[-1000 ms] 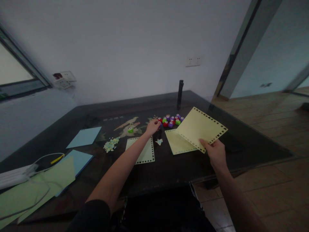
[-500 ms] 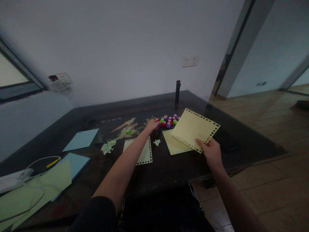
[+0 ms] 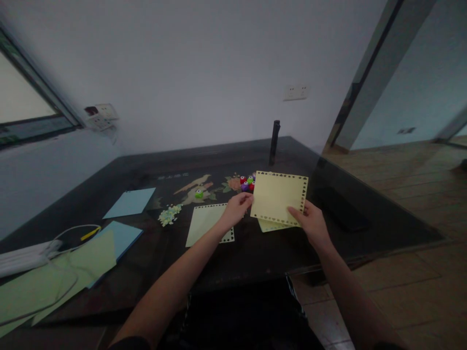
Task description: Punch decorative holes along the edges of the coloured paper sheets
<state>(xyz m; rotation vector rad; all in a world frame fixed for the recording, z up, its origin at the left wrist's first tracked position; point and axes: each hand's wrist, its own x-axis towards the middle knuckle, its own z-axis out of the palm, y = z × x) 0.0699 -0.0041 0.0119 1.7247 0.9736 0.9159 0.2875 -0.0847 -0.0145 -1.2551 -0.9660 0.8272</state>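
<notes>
A square pale-yellow paper sheet (image 3: 279,197), with small shapes punched along its borders, is held up off the table. My right hand (image 3: 310,221) is closed on its lower right corner, thumb on top. At the sheet's left edge, my left hand (image 3: 235,211) has its fingertips pinched together on the paper. Beneath lies a second yellow sheet (image 3: 273,226), mostly hidden. Another punched pale sheet (image 3: 206,223) rests under my left forearm. Behind the raised sheet cluster several small red, green and purple pieces (image 3: 249,183) with eye-like tops, partly covered.
Paper bits (image 3: 170,215) lie in a pile at the left, near a single green eye-topped piece (image 3: 199,194). Blue sheets (image 3: 130,202), yellow-green paper (image 3: 87,257) and a white power strip (image 3: 29,257) occupy the left side. A black upright cylinder (image 3: 274,143) stands at the back.
My left hand has come back from the eye-topped pieces to the sheet's left edge. The sheet has moved left and turned straighter, now covering much of the cluster.
</notes>
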